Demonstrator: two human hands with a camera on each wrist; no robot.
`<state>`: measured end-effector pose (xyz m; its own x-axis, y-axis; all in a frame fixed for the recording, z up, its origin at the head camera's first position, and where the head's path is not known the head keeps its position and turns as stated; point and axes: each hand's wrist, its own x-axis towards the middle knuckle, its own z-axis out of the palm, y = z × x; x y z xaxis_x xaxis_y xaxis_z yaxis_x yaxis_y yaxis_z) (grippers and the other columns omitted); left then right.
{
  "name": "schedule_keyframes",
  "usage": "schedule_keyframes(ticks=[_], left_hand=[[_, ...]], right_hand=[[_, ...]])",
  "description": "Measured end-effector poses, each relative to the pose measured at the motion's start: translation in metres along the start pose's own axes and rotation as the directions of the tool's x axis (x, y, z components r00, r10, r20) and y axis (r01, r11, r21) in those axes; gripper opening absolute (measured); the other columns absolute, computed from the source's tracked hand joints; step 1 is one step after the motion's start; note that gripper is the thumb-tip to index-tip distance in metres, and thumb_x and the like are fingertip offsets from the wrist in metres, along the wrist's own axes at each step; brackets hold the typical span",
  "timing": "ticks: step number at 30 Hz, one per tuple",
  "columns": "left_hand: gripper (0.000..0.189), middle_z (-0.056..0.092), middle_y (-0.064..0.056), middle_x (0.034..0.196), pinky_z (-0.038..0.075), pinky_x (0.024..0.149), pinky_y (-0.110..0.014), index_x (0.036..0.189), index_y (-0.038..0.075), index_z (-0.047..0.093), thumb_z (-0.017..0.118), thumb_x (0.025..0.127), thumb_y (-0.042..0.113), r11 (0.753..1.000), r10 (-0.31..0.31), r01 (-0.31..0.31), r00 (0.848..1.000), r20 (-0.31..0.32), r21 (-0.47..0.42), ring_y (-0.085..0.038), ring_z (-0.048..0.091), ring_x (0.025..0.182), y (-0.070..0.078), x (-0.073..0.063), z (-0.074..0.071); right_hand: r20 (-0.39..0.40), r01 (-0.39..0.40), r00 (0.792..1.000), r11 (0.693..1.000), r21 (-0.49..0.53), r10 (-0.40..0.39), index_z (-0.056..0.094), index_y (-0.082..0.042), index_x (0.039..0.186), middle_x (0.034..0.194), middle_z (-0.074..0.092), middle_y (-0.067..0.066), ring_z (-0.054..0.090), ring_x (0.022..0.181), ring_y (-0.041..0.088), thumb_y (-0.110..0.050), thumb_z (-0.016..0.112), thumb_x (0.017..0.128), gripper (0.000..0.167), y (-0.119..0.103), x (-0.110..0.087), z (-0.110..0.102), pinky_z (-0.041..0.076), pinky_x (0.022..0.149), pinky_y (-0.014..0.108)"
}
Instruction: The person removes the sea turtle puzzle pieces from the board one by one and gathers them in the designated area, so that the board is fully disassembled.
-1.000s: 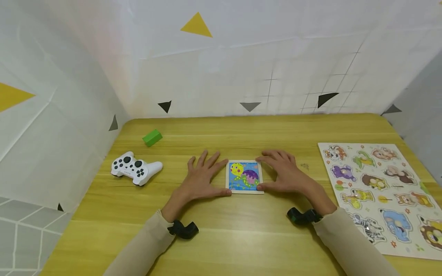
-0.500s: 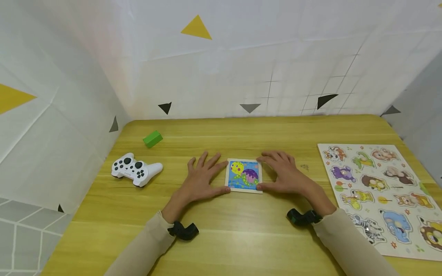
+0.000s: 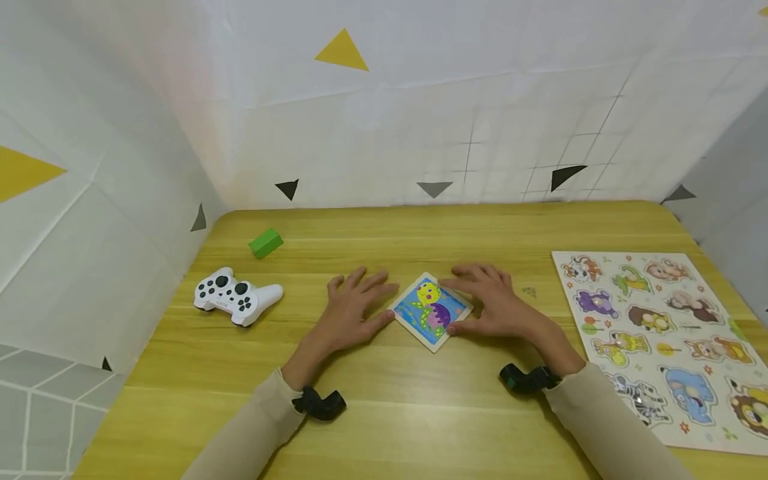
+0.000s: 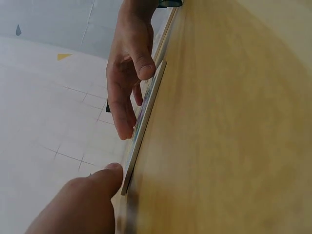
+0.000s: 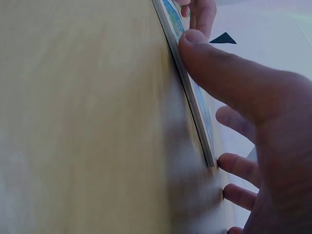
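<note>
A small square picture puzzle (image 3: 432,313) of a yellow turtle with a purple shell, in a pale wooden border, lies turned cornerwise on the table. My left hand (image 3: 348,313) is beside it with fingers spread, the thumb tip right at its left corner. My right hand (image 3: 495,307) straddles the right corner, thumb at the near edge and index finger over the far edge. In the left wrist view the puzzle (image 4: 144,124) shows edge-on, close to the tabletop. The right wrist view has the right thumb (image 5: 209,53) overlapping the puzzle's edge, other fingers beyond it.
A white game controller (image 3: 234,297) lies at the left, with a green block (image 3: 266,243) behind it. On the right is a large animal puzzle board (image 3: 654,320). White patterned sheets (image 3: 384,120) hang behind the wooden table (image 3: 390,413) and at its sides.
The turtle puzzle has turned clockwise, from square-on to cornerwise. The left fingers have come away from its edge, leaving the thumb at a corner; the right hand has hardly moved.
</note>
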<state>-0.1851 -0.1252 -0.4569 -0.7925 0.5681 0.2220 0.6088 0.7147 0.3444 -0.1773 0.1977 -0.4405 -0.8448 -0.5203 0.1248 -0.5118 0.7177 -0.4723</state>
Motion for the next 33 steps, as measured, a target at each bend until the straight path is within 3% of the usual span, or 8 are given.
schedule_keyframes(ticks=[9, 17, 26, 33], left_hand=[[0.054, 0.041, 0.003, 0.163, 0.022, 0.11, -0.067, 0.149, 0.038, 0.052, 0.055, 0.099, 0.058, 0.999, 0.037, -0.04, 0.997, 0.071, 0.032, -0.042, 0.026, 0.153, 0.007, 0.0, 0.001], [0.048, 0.042, 0.004, 0.163, 0.024, 0.11, -0.067, 0.145, 0.04, 0.056, 0.054, 0.1, 0.055, 0.998, 0.032, -0.036, 0.997, 0.077, 0.054, -0.043, 0.027, 0.153, 0.007, 0.003, 0.001], [0.045, 0.046, 0.003, 0.16, 0.025, 0.109, -0.066, 0.143, 0.036, 0.06, 0.058, 0.1, 0.05, 0.998, 0.055, -0.057, 0.997, 0.046, 0.029, -0.043, 0.03, 0.151, 0.008, 0.003, -0.001], [0.048, 0.045, 0.007, 0.16, 0.021, 0.112, -0.064, 0.145, 0.035, 0.058, 0.059, 0.099, 0.05, 0.997, 0.074, -0.073, 0.995, 0.065, -0.011, -0.039, 0.027, 0.154, 0.007, 0.003, 0.001]], right_hand=[[0.032, 0.013, 0.999, 1.0, 0.015, -0.014, 0.061, -0.024, 0.144, 0.158, 0.041, 0.016, 0.029, 0.144, 0.04, -0.056, 0.086, 0.073, 0.082, 0.0, -0.001, -0.001, 0.018, 0.108, 0.064], [0.049, 0.015, 0.999, 1.0, -0.01, -0.014, 0.063, -0.024, 0.142, 0.159, 0.041, 0.017, 0.028, 0.145, 0.041, -0.056, 0.085, 0.075, 0.077, -0.002, 0.001, -0.003, 0.018, 0.109, 0.065], [0.058, 0.019, 0.998, 1.0, 0.004, -0.019, 0.063, -0.025, 0.141, 0.159, 0.042, 0.017, 0.029, 0.144, 0.041, -0.055, 0.085, 0.076, 0.075, -0.002, 0.003, -0.004, 0.017, 0.109, 0.065], [0.063, -0.001, 0.998, 0.999, 0.046, -0.002, 0.063, -0.025, 0.14, 0.156, 0.045, 0.016, 0.032, 0.142, 0.041, -0.052, 0.085, 0.077, 0.072, 0.0, 0.013, -0.006, 0.021, 0.107, 0.065]])
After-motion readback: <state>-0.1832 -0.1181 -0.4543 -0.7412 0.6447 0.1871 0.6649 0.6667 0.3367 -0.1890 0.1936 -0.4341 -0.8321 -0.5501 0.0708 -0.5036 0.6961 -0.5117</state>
